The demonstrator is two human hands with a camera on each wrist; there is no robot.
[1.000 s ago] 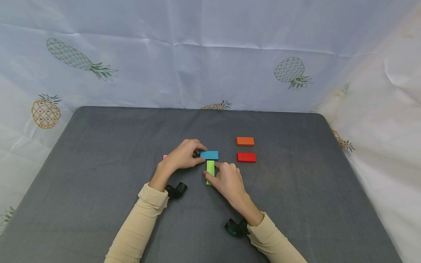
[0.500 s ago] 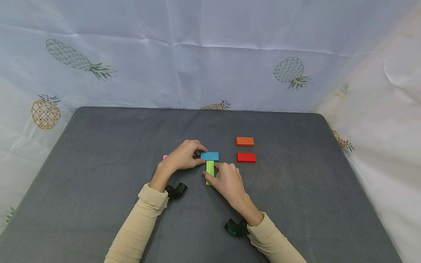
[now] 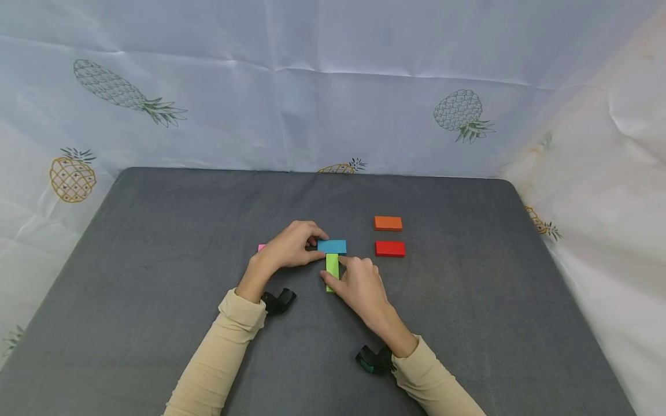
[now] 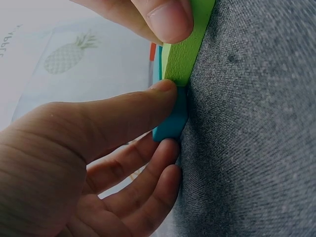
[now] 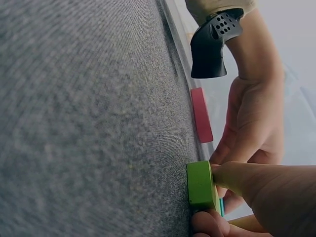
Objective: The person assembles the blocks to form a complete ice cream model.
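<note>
A blue block (image 3: 333, 247) lies crosswise at mid-table, pinched at its left end between the thumb and fingers of my left hand (image 3: 288, 245). Below it, a lime green block (image 3: 331, 268) points toward me, its far end against the blue block's near side, making a T shape. My right hand (image 3: 364, 286) holds the green block by its long sides, thumb on the left. In the left wrist view, my left thumb touches the blue block (image 4: 175, 118) close to where the green block (image 4: 182, 61) meets it. The right wrist view shows the green block's near end (image 5: 200, 185).
An orange block (image 3: 388, 223) and a red block (image 3: 389, 249) lie to the right on the grey table (image 3: 156, 260). A pink block (image 5: 201, 116) sits left of my left hand, mostly hidden in the head view. A pineapple-print curtain (image 3: 312, 115) hangs behind.
The blue block has shifted very slightly toward me, closing the thin gap to the green block. Both hands have stayed nearly still.
</note>
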